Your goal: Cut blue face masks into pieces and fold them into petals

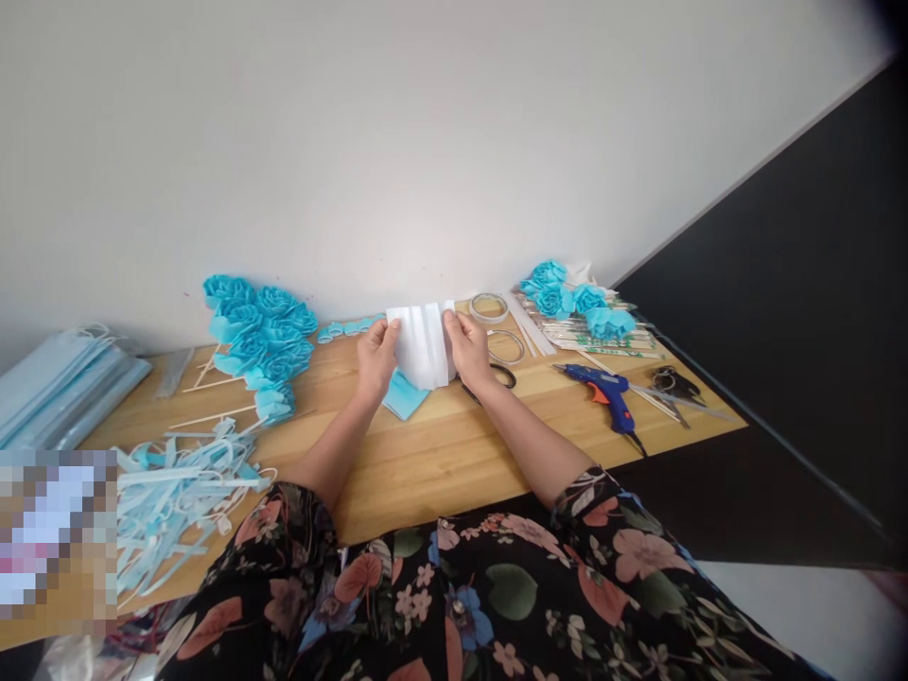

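Observation:
My left hand (378,356) and my right hand (468,348) each pinch a side edge of a white pleated sheet of face mask fabric (424,345). It is held upright and spread between them, just above the table. Below it, partly covered, a light blue folded piece of fabric (407,395) lies on the wood. Beside my right wrist are black-handled scissors (505,376), mostly hidden by the hand and the sheet. A roll of tape (489,306) and a thin ring-shaped coil (507,346) lie just beyond my right hand.
Blue fabric flowers on sticks (259,326) lie left; cut strips with ear loops (188,497) and stacked face masks (67,388) are farther left. To the right are a blue glue gun (602,388) and more blue flowers (588,301) on wrapped packs. A wall borders the table's (426,473) back.

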Demonstrator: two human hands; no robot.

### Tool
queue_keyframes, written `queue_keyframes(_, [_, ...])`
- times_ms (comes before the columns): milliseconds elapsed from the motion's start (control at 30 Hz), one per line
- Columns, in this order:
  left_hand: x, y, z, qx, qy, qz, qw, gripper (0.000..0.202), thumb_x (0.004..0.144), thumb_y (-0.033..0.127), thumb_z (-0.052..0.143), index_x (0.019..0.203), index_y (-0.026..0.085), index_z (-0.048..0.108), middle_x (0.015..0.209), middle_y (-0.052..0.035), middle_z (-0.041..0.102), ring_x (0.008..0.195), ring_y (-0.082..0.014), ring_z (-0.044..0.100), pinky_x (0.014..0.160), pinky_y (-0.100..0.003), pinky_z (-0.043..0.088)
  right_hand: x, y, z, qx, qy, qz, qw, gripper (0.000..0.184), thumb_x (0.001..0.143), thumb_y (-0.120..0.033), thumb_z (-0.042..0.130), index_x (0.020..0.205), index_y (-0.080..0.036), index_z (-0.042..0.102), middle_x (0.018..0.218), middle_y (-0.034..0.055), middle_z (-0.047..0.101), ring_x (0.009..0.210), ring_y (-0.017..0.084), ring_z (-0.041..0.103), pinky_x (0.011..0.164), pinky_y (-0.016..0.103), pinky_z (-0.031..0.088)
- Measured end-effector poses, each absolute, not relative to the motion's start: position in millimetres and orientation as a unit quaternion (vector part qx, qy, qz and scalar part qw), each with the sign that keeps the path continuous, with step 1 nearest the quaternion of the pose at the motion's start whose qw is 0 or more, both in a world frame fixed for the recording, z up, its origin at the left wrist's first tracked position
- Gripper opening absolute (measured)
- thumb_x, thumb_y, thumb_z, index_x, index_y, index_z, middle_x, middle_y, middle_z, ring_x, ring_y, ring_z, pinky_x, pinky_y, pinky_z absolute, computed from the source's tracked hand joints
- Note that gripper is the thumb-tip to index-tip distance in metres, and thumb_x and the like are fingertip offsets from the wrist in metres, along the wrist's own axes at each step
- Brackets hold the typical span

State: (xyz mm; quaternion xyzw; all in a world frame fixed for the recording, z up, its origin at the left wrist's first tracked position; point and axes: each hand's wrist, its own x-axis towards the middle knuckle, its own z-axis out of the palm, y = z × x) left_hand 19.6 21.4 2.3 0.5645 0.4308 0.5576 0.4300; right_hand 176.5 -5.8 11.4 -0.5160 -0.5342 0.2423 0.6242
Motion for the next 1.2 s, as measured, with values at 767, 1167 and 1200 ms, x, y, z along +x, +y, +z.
queue_keyframes(767, [17, 18, 11, 0.574, 0.480, 0.600, 0.284, 0.029, 0.095, 0.038, 0.047, 0.072, 0.021, 0.047, 0.069, 0.0028, 0.039, 0.066, -0.0127, 0.038, 0.063, -0.023, 0.034, 174, -6, 6, -0.535, -0.498, 0.239, 0.639, 0.050, 0.092, -0.059, 0.046, 0.065, -0.023, 0.024, 0.064, -0.0037, 0.023, 0.062, 0.011, 0.026, 0.058, 0.029, 0.023])
queue_keyframes(1167, [19, 16, 8, 0.577, 0.457, 0.594, 0.324, 0.027, 0.095, 0.037, 0.050, 0.073, 0.020, 0.051, 0.070, 0.0022, 0.044, 0.067, -0.0128, 0.041, 0.065, -0.023, 0.036, 177, -4, 4, -0.538, -0.489, 0.246, 0.641, 0.056, 0.089, -0.065, 0.050, 0.064, -0.023, 0.023, 0.064, -0.0037, 0.022, 0.062, 0.011, 0.024, 0.057, 0.029, 0.023])
queue_keyframes(1200, [19, 17, 7, 0.577, 0.456, 0.595, 0.325, 0.027, 0.095, 0.037, 0.050, 0.074, 0.019, 0.053, 0.070, 0.0022, 0.045, 0.068, -0.0127, 0.041, 0.065, -0.023, 0.036, 177, -4, 3, -0.542, -0.482, 0.245, 0.643, 0.056, 0.088, -0.066, 0.050, 0.063, -0.023, 0.024, 0.064, -0.0039, 0.022, 0.062, 0.011, 0.024, 0.057, 0.029, 0.023])
